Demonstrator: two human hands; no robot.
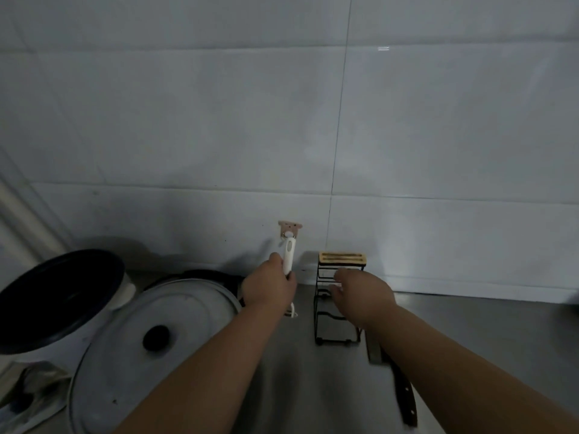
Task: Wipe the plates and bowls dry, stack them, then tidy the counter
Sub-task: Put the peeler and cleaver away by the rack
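Note:
My left hand (271,286) grips the white handle of a small utensil (288,256), whose top end sits at a pink animal-shaped wall hook (290,228). The utensil's lower end pokes out below my fist. My right hand (360,296) hovers with loosely spread fingers over a black wire knife rack (329,321) that has a slotted wooden top (342,257); it holds nothing. No plates or bowls are in view.
A large round white lid with a black knob (155,338) lies on the grey counter at the left. Behind it stands a white cooker with a dark inner pot (56,296). A cleaver with a black handle (405,393) lies under my right forearm.

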